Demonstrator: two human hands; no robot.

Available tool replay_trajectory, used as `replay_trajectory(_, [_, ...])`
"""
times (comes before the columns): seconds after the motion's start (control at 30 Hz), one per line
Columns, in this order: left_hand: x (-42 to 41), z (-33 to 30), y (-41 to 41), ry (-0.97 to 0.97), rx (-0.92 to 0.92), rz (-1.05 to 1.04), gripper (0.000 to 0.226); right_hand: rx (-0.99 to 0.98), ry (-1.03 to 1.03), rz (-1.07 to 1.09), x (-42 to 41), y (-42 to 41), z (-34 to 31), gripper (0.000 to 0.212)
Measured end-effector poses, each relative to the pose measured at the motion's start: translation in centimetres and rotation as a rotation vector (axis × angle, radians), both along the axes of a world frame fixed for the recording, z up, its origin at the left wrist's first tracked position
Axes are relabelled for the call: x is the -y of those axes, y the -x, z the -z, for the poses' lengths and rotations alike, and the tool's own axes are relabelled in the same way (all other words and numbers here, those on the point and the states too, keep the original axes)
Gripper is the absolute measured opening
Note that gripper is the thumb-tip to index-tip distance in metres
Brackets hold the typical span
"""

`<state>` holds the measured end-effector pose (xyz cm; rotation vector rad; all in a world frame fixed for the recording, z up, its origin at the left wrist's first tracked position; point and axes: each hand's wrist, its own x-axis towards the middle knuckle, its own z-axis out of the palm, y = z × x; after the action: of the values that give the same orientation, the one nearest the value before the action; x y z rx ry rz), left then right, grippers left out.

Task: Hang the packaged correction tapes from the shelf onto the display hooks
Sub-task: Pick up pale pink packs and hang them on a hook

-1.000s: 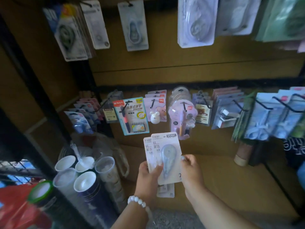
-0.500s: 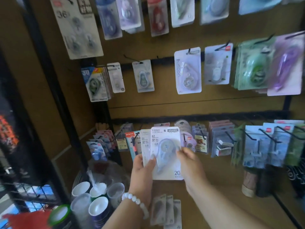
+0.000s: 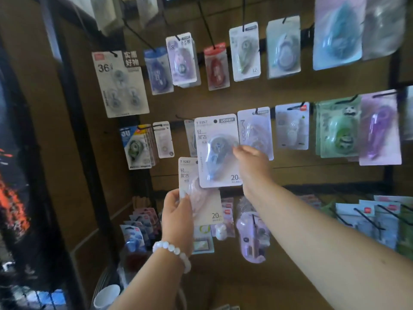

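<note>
Right hand [image 3: 250, 162] pinches a packaged correction tape [image 3: 218, 151] mid-frame by its edge; left hand [image 3: 177, 211] grips another pack [image 3: 201, 195] below. If its hang hole misses the hook, the raised card may slip.

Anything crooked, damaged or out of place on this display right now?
Nothing clearly damaged or spilled. The hung packs tilt a little, which may be lens distortion. The right hand holds a pack up at the middle row, not visibly on a hook; the left hand holds another pack lower.
</note>
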<state>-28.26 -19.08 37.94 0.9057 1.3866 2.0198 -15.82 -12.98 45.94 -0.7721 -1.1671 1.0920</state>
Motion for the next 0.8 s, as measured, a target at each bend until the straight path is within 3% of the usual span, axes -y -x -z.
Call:
replay_trajectory(0.33, [-1.6,1.0,0.9,0.02,0.045,-0.002,0.008,0.116,-0.008,0.118,-2.7,0.6,-1.8,0.028])
replay_trajectory(0.8, [-3.2,2.5,2.2,0.025,0.067,0.017,0.006,0.081,-0.007,0.223,-4.7,1.5,-0.8,0.024])
